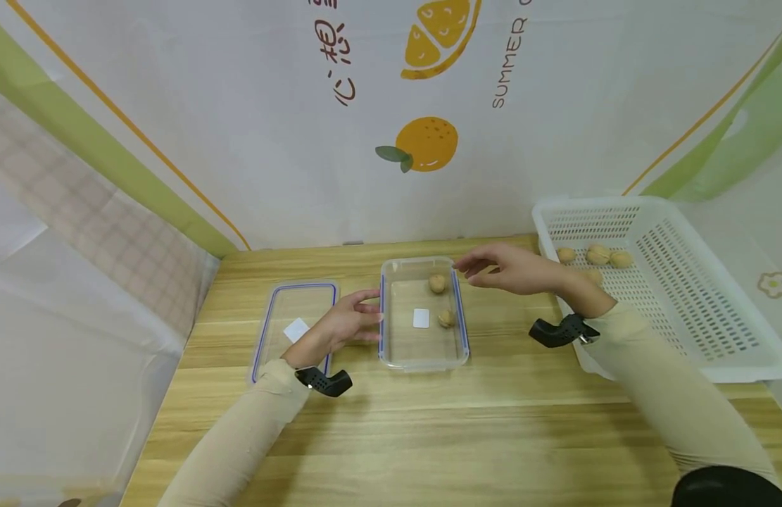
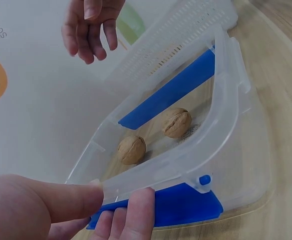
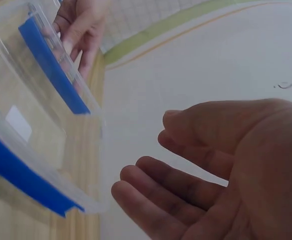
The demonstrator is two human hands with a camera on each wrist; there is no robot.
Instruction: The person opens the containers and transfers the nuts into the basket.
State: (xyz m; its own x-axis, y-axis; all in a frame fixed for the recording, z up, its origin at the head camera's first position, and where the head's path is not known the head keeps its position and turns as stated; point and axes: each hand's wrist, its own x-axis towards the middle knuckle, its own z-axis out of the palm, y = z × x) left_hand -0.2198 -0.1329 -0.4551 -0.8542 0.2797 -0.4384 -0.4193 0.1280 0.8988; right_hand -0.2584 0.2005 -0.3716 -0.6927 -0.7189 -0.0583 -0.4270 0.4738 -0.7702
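Observation:
A clear plastic food container (image 1: 400,352) with blue-edged sides stands uncovered on the wooden table. Two walnuts, a farther walnut (image 1: 438,283) and a nearer walnut (image 1: 446,319), lie inside along its right side. My left hand (image 1: 349,322) touches the container's left side; in the left wrist view its fingertips rest against the blue latch (image 2: 188,205) and the thumb lies by the rim. Just above the container's far right corner, my right hand (image 1: 507,269) hovers with fingers loosely bent, and the right wrist view shows nothing in it.
A white perforated basket (image 1: 714,303) at the right holds several walnuts (image 1: 598,254) at its left end. The container's clear lid (image 1: 276,303), edged in blue, lies flat at the left, partly beneath my left forearm. Behind the table hangs a fruit-printed cloth (image 1: 270,162).

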